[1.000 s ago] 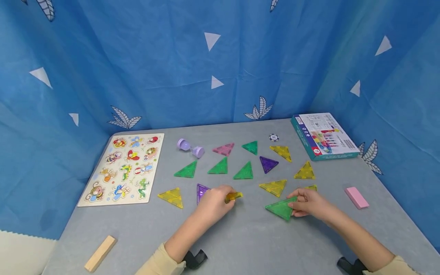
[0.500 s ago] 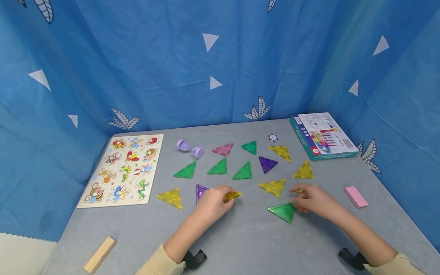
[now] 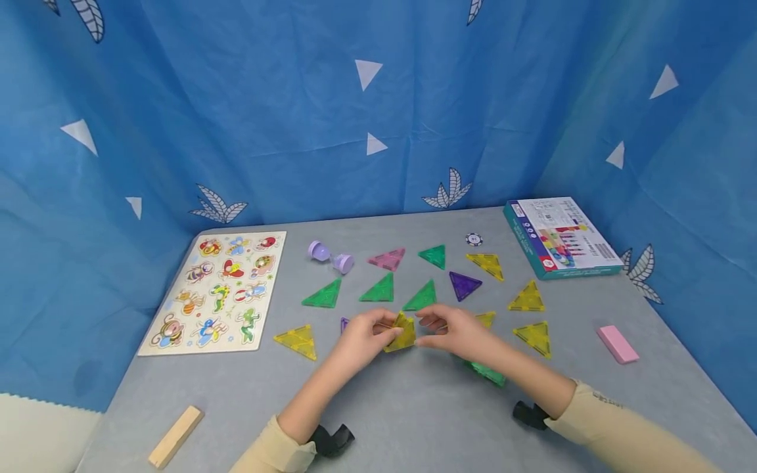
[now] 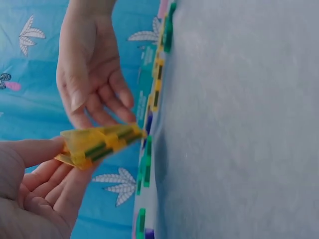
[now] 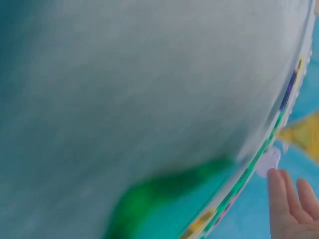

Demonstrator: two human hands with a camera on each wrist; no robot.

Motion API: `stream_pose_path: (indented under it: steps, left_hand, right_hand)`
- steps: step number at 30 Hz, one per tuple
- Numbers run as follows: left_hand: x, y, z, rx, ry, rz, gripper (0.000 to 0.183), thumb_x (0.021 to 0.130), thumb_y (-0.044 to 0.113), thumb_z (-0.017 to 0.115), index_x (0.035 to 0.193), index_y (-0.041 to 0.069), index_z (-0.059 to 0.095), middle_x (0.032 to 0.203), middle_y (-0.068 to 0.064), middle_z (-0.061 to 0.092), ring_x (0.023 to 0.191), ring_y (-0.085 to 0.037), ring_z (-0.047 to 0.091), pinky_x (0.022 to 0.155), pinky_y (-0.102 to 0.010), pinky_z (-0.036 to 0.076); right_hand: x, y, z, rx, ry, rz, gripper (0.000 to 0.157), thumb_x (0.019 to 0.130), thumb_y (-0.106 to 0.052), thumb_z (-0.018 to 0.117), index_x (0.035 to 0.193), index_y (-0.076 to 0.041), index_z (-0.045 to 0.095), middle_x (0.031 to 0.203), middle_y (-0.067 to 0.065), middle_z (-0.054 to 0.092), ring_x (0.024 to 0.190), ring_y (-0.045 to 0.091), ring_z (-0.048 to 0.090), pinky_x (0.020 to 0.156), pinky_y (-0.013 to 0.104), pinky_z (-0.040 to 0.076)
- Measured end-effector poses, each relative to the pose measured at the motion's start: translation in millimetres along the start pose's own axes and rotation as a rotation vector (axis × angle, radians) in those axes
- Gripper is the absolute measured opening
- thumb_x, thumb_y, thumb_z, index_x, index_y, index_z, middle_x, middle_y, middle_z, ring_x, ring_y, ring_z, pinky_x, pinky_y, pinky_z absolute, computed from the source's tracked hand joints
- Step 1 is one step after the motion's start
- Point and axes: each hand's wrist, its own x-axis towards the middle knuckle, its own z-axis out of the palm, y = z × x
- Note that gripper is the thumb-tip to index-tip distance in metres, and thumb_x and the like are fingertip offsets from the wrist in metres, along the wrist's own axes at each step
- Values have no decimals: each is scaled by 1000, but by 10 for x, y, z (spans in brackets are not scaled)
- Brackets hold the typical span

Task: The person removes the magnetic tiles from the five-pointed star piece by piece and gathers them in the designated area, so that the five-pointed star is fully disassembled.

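My left hand (image 3: 361,340) pinches a yellow triangular magnetic tile piece (image 3: 403,334) between thumb and fingers. In the left wrist view, this yellow piece (image 4: 97,144) looks like several tiles joined at an angle, raised over the table. My right hand (image 3: 455,334) reaches in from the right, its fingertips close to the piece's edge. Its fingers look loose and spread in the left wrist view, where the hand (image 4: 94,74) grips nothing. A green triangular tile (image 3: 487,373) lies partly hidden under my right forearm. A purple tile (image 3: 345,324) is mostly covered by my left hand.
Green tiles (image 3: 378,289), yellow tiles (image 3: 534,338), a purple tile (image 3: 464,285) and a pink tile (image 3: 388,259) lie flat around the hands. An insect puzzle board (image 3: 269,276) sits left, a box (image 3: 564,236) back right, a wooden block (image 3: 176,437) front left, a pink block (image 3: 618,344) right.
My right hand has let go of the green tile on the table and moved left to the yellow piece. My left hand keeps hold of that piece, now turned to show more of its face.
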Motion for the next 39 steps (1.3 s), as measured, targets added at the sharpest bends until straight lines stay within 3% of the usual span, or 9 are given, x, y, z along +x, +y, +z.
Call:
stream_pose_path:
  steps: [5,9,14,17,22,26,29,35,39]
  left_hand:
    - [30,39,-3,-281,-32,-53,22,88,19,66,102,3,64,91,-6,68,79,-14,65,70,-37,54]
    - [29,75,-22,-445,-42,-72,22,88,13,65,102,-4,61,89,-9,67,76,-15,64,69,-34,54]
    - [15,102,-96,-506,-1,-92,19,88,12,64,99,-3,58,88,-6,66,76,-14,63,74,-40,54]
    - [-5,135,-205,-498,67,-102,18,89,12,64,98,-1,57,86,-4,62,78,-15,62,75,-44,53]
    - [-43,31,-348,-421,79,-144,22,88,12,64,103,-3,56,87,-3,58,77,-13,59,69,-33,54]
    - [-103,-106,-306,-326,-52,-147,34,90,10,61,120,-1,50,88,-5,49,72,-14,56,64,-36,53]
    - [-153,-167,-249,-249,-160,-132,35,91,8,59,124,2,47,86,-6,44,69,-17,56,63,-40,53]
    - [-207,-245,-196,19,-237,-124,17,85,14,69,91,7,54,75,-3,57,62,-15,60,56,-29,52]
    - [-243,-271,-189,216,-250,-82,17,83,16,71,82,12,54,66,4,57,56,-10,56,50,-25,45]
  right_hand:
    - [25,-76,46,91,54,-23,34,78,-35,75,98,-10,64,85,-1,61,75,14,58,64,27,51]
    - [21,-101,5,182,59,-28,24,79,-28,74,91,-9,65,80,2,61,69,18,56,59,32,51]
    - [45,-112,-86,245,68,12,22,82,-24,72,92,-7,66,81,5,62,69,19,56,62,41,51]
    - [62,-96,-190,274,126,61,21,83,-23,71,92,-5,63,80,6,60,67,22,51,58,35,48]
    - [87,-3,-372,296,157,136,26,87,-24,68,98,-2,62,82,9,60,72,26,52,60,31,48]
    - [136,123,-327,286,26,160,36,88,-19,66,116,2,57,83,8,64,71,20,55,64,36,49]
    - [191,176,-215,250,-99,152,41,88,-15,65,122,4,53,79,6,64,67,16,54,61,35,47]
    - [314,177,-2,212,-184,164,37,89,-10,63,121,4,51,69,3,56,57,13,44,53,28,39]
    - [356,156,69,234,-186,205,38,89,-7,62,122,3,46,66,3,52,54,14,42,53,29,38]
